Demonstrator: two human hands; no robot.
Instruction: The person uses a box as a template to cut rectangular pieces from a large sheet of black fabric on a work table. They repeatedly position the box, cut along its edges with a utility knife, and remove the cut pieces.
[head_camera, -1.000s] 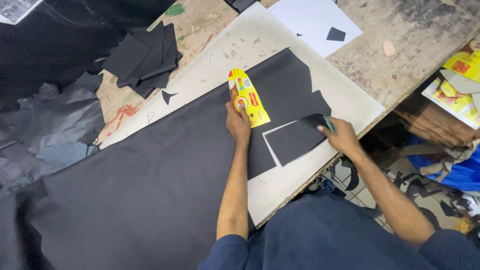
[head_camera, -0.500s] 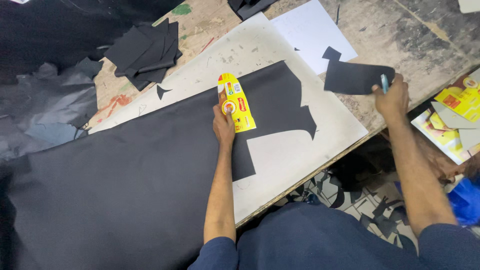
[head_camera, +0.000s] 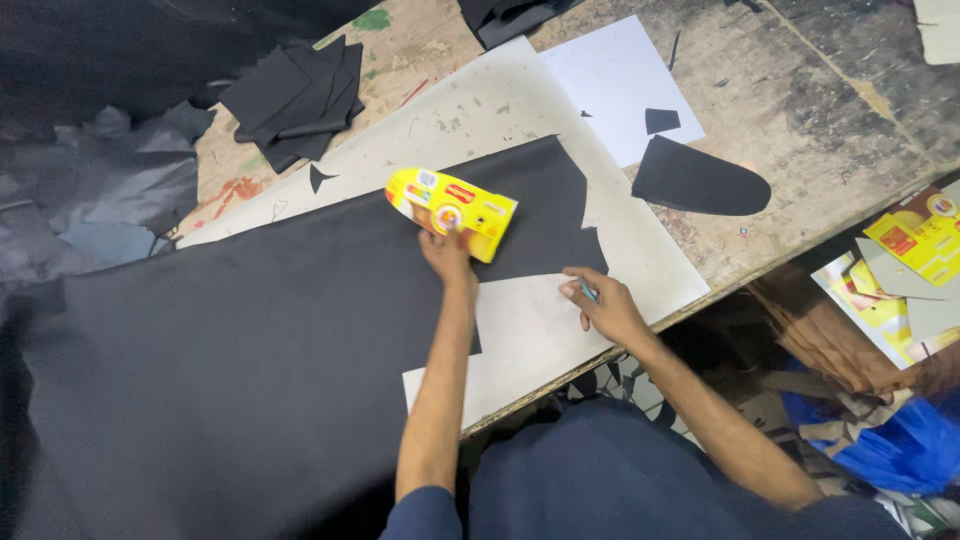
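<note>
Left hand (head_camera: 445, 252): fingers pressed down on a yellow template (head_camera: 452, 212), pinning it flat on the black fabric (head_camera: 250, 340); the fingertips lie partly under the card's edge, so the exact grip is unclear.
Right hand (head_camera: 603, 305): loosely curled around a thin bluish tool (head_camera: 587, 292); only a short bit shows between the fingers, too small to tell its kind. The hand rests on the grey board (head_camera: 530, 330), just beside the cut edge of the fabric.
Template: shoe-shaped card, yellow with red and white print, lying slantwise near the fabric's right end.
Fabric: large dark sheet over the board, running off the left and bottom edges; its right end is cut into steps and notches.
Board: pale grey, stained, partly covered by the fabric; its near corner hangs over the table (head_camera: 800, 110) edge.
Cut piece (head_camera: 700, 180): black, rounded at one end, lying alone on the table, well apart from both hands.
White sheet (head_camera: 615, 85): beyond the board, with a small black scrap (head_camera: 661, 120) on it.
Black stack (head_camera: 295, 90): cut pieces piled at the far left of the table; count not readable.
Yellow cards (head_camera: 915, 245): below the table at right, cut off by the picture edge.
Blue bag (head_camera: 900, 445): lower right, partly hidden.
</note>
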